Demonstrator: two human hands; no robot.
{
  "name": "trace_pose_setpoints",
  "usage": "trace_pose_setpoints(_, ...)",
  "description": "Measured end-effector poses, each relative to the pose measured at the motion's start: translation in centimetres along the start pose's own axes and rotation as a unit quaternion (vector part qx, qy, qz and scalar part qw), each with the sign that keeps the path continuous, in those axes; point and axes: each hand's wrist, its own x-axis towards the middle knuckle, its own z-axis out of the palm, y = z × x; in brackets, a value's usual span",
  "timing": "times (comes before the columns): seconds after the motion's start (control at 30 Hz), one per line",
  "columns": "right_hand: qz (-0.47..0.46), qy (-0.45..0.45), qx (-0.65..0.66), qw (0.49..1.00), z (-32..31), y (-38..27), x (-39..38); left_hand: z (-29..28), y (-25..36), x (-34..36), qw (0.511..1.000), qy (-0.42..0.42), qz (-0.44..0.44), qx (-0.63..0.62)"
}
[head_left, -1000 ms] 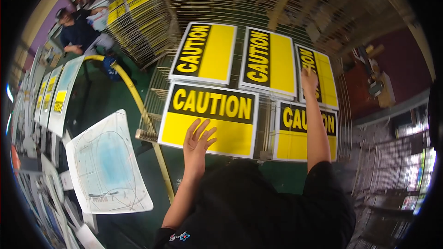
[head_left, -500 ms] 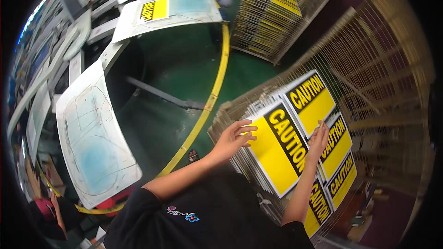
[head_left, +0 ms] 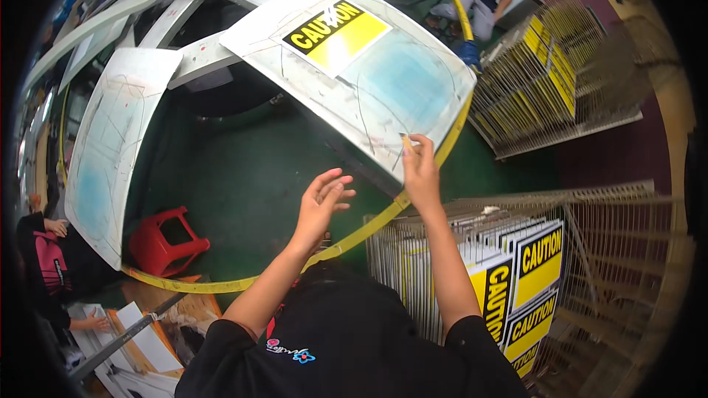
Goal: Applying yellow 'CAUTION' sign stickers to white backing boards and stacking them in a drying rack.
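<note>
My right hand [head_left: 422, 173] pinches a small flat yellowish piece with a dark end [head_left: 405, 143], too small to name. It is above the near right edge of a white platen [head_left: 265, 51]; whether it touches cannot be made out. On that platen lies a yellow and black printed sign sheet [head_left: 341, 35], beside a bluish stained patch. Left of it, in the air over the green floor, hovers my left hand [head_left: 322, 203], fingers spread and holding nothing.
At right stands a wire rack [head_left: 597, 199] filled with printed sign sheets [head_left: 537, 265]; another rack [head_left: 509, 114] is behind it. A yellow ring rail [head_left: 369, 225] curves past me. A second platen [head_left: 122, 155], a red stool [head_left: 168, 242] and two co-workers are around.
My view has turned left from the rack to the platen. Both hands have left the stacked signs; the right is now at the platen's edge, the left over the floor.
</note>
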Motion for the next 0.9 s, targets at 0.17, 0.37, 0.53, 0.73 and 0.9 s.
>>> trace_pose_setpoints(0.17, -0.030, -0.095, -0.021, 0.995, 10.4, 0.6, 6.2, -4.8, 1.6, 5.8, 0.994, 0.098, 0.033, -0.023)
trace_pose_setpoints(0.37, -0.122, -0.123, -0.145, 0.974, 19.5, 4.7, 12.0, -6.9, 2.8, 13.5, 0.989, 0.131, 0.050, -0.041)
trace_pose_setpoints(0.53, -0.096, -0.120, -0.184, 0.971, 22.7, 5.8, 15.7, -8.0, 2.6, 18.5, 0.988, 0.135, 0.055, -0.051)
trace_pose_setpoints(0.73, -0.080, -0.130, -0.202, 0.967, 24.1, 5.6, 16.3, -8.9, 2.0, 21.6, 0.986, 0.148, 0.042, -0.058)
trace_pose_setpoints(0.9, -0.077, -0.111, -0.178, 0.975, 24.3, 5.1, 16.7, -9.5, 0.9, 25.6, 0.986, 0.140, 0.029, -0.088)
